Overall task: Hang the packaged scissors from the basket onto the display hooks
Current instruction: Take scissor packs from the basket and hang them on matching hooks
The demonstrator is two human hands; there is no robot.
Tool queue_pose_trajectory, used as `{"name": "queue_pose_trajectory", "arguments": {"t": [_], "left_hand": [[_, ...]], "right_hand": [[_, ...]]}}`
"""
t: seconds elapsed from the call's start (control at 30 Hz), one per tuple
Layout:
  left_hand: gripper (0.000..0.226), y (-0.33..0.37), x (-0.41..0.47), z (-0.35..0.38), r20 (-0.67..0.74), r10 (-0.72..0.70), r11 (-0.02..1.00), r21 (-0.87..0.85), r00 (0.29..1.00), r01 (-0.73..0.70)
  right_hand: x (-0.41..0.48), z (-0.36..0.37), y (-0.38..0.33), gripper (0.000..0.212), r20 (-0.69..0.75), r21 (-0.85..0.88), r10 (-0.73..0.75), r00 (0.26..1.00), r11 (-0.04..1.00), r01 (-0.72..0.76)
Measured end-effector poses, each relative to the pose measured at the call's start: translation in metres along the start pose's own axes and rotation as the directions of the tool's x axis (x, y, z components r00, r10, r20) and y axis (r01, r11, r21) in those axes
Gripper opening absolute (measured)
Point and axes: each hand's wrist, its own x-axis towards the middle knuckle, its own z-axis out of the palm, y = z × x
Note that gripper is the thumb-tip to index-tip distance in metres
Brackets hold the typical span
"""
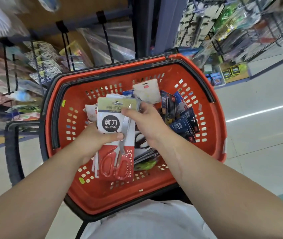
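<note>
Above a red shopping basket [102,195], the left hand [92,140] clamped a stack of packaged scissors [109,123] — thumb across the front card, fingers hidden behind. The right hand [147,123] pinched the top card's upper edge. Dark blue packs [183,121] lay in the basket; the black display hooks [65,44] beyond were blurred.

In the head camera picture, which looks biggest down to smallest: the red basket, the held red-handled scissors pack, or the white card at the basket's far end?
1. red basket, by far.
2. red-handled scissors pack, though held nearer the camera.
3. white card, farther off and partly hidden.
</note>
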Motion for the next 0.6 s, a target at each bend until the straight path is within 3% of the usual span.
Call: {"name": "queue_pose_trajectory", "arguments": {"t": [0.07, 0.17, 0.2, 0.3, 0.37, 0.47, 0.6], "left_hand": [[0.072, 0.003, -0.005, 0.004, -0.002, -0.017, 0.997, -0.074, 1.000, 0.017], [0.046, 0.004, -0.006, 0.010, -0.103, -0.036, 0.994, -0.105, 0.994, 0.026], [0.040, 0.004, -0.006, 0.011, -0.154, -0.049, 0.993, -0.110, 0.987, 0.032], [0.037, -0.003, -0.002, 0.004, -0.317, -0.065, 0.985, -0.175, 0.946, 0.009], [0.034, -0.005, 0.000, -0.002, -0.426, -0.091, 0.966, -0.257, 0.900, -0.024], [0.030, -0.009, 0.004, -0.010, -0.512, -0.130, 0.953, -0.300, 0.849, -0.035], [0.039, -0.013, 0.004, -0.011, -0.490, -0.133, 0.959, -0.285, 0.861, -0.015]], "right_hand": [[0.004, 0.001, -0.005, 0.031, 0.020, -0.055, 0.041, 0.999, 0.998, -0.040], [0.015, -0.008, -0.005, 0.060, 0.039, -0.111, 0.173, 0.984, 0.980, -0.167], [0.020, -0.015, -0.004, 0.064, -0.001, -0.158, 0.180, 0.984, 0.971, -0.178], [0.042, -0.047, -0.003, 0.044, -0.247, -0.278, 0.066, 0.967, 0.951, -0.135], [0.058, -0.072, -0.008, 0.056, -0.366, -0.368, 0.002, 0.931, 0.918, -0.146], [0.082, -0.090, -0.013, 0.074, -0.367, -0.483, 0.021, 0.930, 0.850, -0.210], [0.091, -0.084, -0.023, 0.037, -0.314, -0.692, 0.031, 0.949, 0.677, -0.251]]}}
